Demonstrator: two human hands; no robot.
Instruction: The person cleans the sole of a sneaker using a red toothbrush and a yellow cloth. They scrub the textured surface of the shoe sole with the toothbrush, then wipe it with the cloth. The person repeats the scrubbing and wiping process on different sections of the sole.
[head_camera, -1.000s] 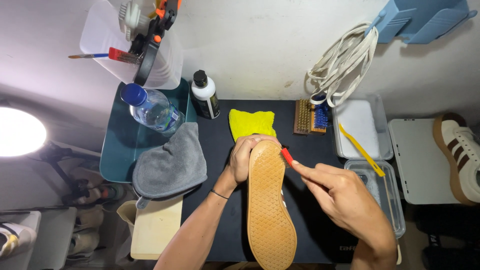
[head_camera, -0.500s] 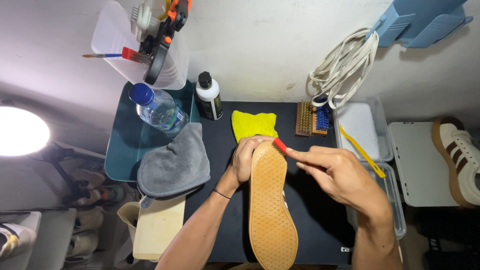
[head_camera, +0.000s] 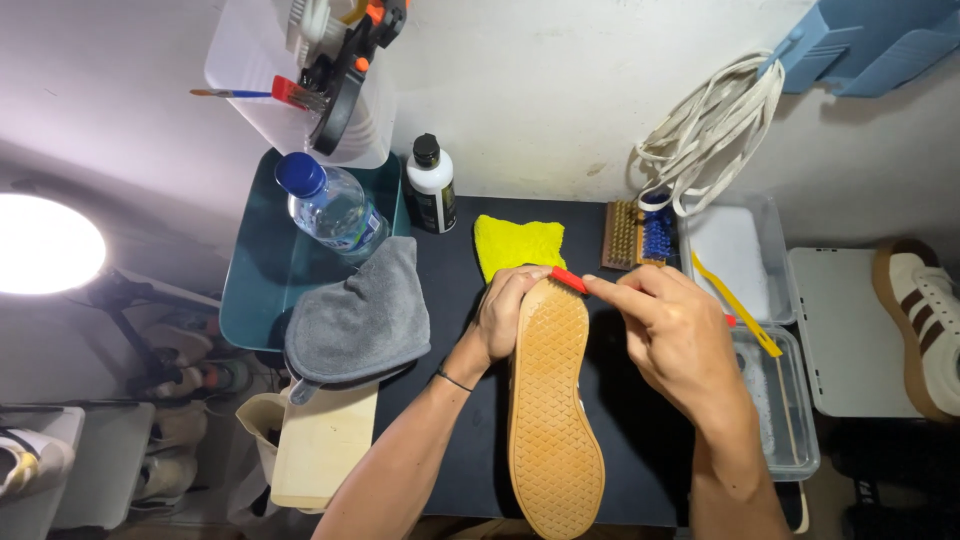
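Note:
A shoe with a tan gum sole is held sole-up over the black mat. My left hand grips its toe end from the left side. My right hand holds a small red-handled brush, whose head rests on the toe edge of the sole. The brush's far end shows red behind my right hand. A yellow cloth lies on the mat just beyond the toe.
A grey cloth drapes over a teal tray holding a water bottle. Nearby stand a black-capped white bottle, wooden brushes, clear plastic bins, white laces, a second shoe and a lamp.
My right hand has carried the red brush left and up along the toe edge of the sole. My left hand keeps its grip on the shoe.

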